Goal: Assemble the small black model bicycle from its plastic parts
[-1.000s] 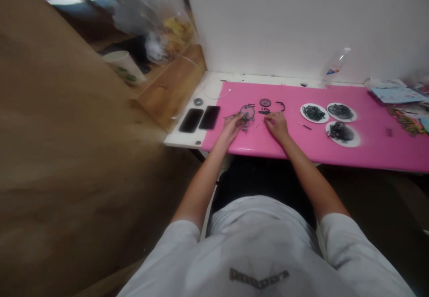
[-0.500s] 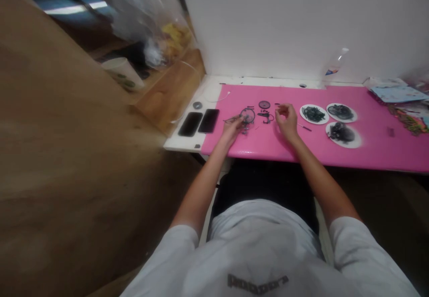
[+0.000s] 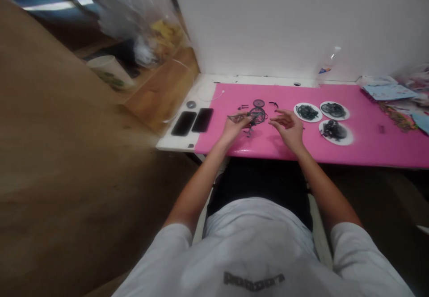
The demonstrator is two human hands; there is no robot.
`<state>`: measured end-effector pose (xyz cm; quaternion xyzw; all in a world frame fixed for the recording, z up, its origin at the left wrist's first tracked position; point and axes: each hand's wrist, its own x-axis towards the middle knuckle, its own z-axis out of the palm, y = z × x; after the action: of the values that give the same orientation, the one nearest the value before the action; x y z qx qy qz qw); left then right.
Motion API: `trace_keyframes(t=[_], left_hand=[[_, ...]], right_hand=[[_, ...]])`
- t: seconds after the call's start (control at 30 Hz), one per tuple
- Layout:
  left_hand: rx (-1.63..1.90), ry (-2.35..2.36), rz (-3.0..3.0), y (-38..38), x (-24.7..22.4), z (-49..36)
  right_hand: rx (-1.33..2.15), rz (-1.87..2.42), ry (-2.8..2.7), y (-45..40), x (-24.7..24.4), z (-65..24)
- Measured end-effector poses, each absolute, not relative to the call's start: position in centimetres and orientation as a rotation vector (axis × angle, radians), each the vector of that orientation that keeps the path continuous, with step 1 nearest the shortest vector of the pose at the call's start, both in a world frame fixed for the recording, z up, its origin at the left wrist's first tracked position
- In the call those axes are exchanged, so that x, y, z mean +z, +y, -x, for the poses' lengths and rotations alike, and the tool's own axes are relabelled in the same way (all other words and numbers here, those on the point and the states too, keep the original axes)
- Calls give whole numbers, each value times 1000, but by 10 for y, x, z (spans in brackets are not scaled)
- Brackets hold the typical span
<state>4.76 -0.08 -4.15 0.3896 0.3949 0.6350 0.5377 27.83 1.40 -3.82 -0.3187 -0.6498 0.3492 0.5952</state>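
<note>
My left hand [image 3: 234, 128] is closed on a small dark model bicycle, pinching its frame above the pink mat. Its spoked wheel [image 3: 257, 115] points toward my right hand. Facing it, my right hand [image 3: 288, 126] is open, thumb and fingers apart, with nothing visible between them. Beyond the held model, a loose dark wheel [image 3: 258, 103] lies on the mat. A thin dark piece [image 3: 274, 103] lies just past my right fingertips, and a few tiny parts [image 3: 243, 107] rest beyond my left hand. Small details of the model are blurred.
Three white plates of dark small parts stand to the right: a left plate [image 3: 307, 112], a back plate [image 3: 334, 110] and a front plate [image 3: 336, 131]. Two phones [image 3: 203, 120] lie at left. A clear bottle [image 3: 330, 61] stands by the wall; packets [image 3: 390, 91] lie far right.
My left hand has moved the model slightly right, over where small parts showed. My right hand has shifted right with its fingers spread, now mostly covering the thin tool beside it. The view has shifted slightly.
</note>
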Motion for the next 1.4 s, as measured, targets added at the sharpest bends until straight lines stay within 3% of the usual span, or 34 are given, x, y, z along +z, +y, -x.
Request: trace_keyframes(t=[0.67, 1.4], left_hand=[[1330, 934, -1014, -30, -29, -80], [1254, 929, -1001, -31, -32, -83]], right_hand=[[752, 712, -1566, -20, -14, -275], [827, 787, -1445, 0, -30, -279]])
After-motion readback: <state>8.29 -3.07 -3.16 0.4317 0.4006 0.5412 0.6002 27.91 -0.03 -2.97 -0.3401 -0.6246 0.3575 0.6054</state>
